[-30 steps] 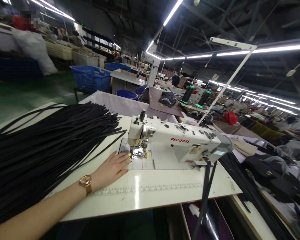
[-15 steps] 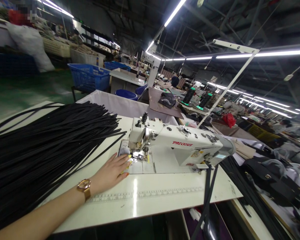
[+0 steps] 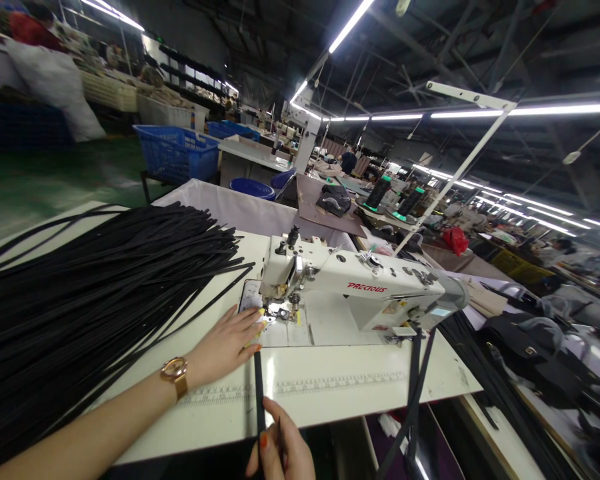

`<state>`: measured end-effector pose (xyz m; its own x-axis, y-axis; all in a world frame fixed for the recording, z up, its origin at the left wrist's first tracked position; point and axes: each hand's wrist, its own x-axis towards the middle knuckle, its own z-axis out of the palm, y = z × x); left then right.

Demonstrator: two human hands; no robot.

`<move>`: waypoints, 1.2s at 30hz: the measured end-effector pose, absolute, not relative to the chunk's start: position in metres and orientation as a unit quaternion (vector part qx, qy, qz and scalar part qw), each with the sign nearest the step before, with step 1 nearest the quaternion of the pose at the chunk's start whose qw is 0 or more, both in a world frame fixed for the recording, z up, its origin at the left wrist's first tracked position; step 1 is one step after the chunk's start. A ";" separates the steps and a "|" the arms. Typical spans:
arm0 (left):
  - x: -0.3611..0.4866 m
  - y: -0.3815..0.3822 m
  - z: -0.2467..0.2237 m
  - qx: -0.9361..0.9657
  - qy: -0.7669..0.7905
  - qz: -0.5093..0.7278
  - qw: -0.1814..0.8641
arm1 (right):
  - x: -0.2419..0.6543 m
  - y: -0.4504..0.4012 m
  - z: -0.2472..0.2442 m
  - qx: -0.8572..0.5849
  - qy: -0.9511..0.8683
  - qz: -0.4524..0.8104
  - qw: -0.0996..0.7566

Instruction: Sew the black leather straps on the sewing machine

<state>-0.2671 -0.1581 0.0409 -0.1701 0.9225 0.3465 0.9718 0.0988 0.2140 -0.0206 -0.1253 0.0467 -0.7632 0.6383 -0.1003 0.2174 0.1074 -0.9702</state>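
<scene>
My left hand (image 3: 230, 341), with a gold watch (image 3: 175, 375) on its wrist, lies flat on the bed of a white sewing machine (image 3: 365, 283). Its fingers are stretched out, and the fingertips are beside the presser foot (image 3: 277, 311). My right hand (image 3: 285, 448) is at the table's front edge, pinching a narrow black strap (image 3: 259, 393). This strap runs up across the printed ruler toward my left thumb; its far end is hidden by that hand. A thin dark thing (image 3: 281, 437) also shows between the right fingers, too unclear to name.
A large bundle of black straps (image 3: 95, 287) covers the table's left side. More dark straps (image 3: 414, 393) hang over the front edge at right. A thread stand pole (image 3: 453, 180) rises behind the machine. Blue baskets (image 3: 177, 153) stand beyond.
My right hand has come into view from below, bringing a black strap up to the machine bed. My left hand has shifted very slightly to the right.
</scene>
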 end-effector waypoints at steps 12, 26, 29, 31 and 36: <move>-0.261 -0.160 0.048 -0.622 -0.749 -0.206 0.092 | -0.093 -0.078 0.080 -0.267 -0.742 0.577 0.212; -0.261 -0.159 0.045 -0.630 -0.742 -0.215 0.076 | -0.119 -0.064 0.073 -0.258 -0.742 0.589 0.189; -0.262 -0.159 0.043 -0.632 -0.738 -0.222 0.079 | -0.119 -0.064 0.072 -0.260 -0.739 0.593 0.185; -0.262 -0.159 0.043 -0.634 -0.739 -0.215 0.077 | -0.119 -0.064 0.071 -0.264 -0.737 0.594 0.184; -0.262 -0.159 0.044 -0.637 -0.741 -0.199 0.070 | -0.120 -0.064 0.070 -0.272 -0.736 0.591 0.187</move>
<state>-0.2619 -0.1585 0.0442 -0.1788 0.9165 0.3579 0.9724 0.1092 0.2060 -0.1197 -0.0644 0.0703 -0.7827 0.6207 -0.0465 0.1793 0.1533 -0.9718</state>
